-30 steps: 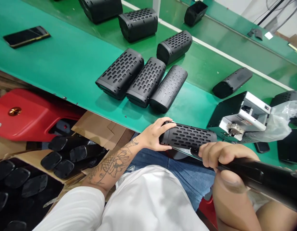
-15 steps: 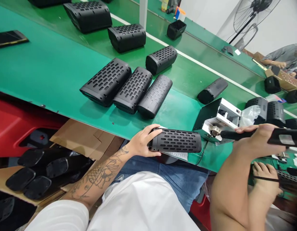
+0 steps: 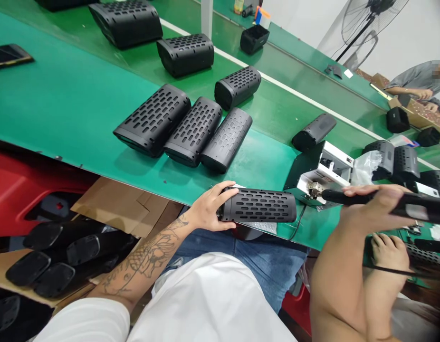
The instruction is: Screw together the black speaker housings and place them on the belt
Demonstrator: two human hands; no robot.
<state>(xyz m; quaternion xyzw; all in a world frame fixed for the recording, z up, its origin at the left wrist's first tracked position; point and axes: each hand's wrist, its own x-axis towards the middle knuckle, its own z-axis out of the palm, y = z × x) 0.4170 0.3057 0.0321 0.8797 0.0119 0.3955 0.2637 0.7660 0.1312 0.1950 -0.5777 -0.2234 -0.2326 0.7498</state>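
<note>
My left hand (image 3: 213, 209) grips one end of a black speaker housing (image 3: 261, 205) with slotted vents, held level at the table's front edge. Its thumb and fingers wrap around the left end cap. My right hand (image 3: 375, 199) is closed around a black electric screwdriver (image 3: 341, 195). The driver's tip meets the metal outlet of a black-and-white screw feeder (image 3: 321, 173); whether a screw is on the bit is too small to tell.
Several similar housings (image 3: 193, 130) stand on the green table (image 3: 63, 104) and belt behind. A phone (image 3: 9, 56) lies far left. Cartons of housings (image 3: 27, 268) sit lower left. A co-worker's hand (image 3: 389, 254) is close on the right; another person (image 3: 419, 85) works across the line.
The view has shifted slightly, so things appear a little to the left and higher. Both hands keep their holds, and the screwdriver tip stays at the feeder outlet.
</note>
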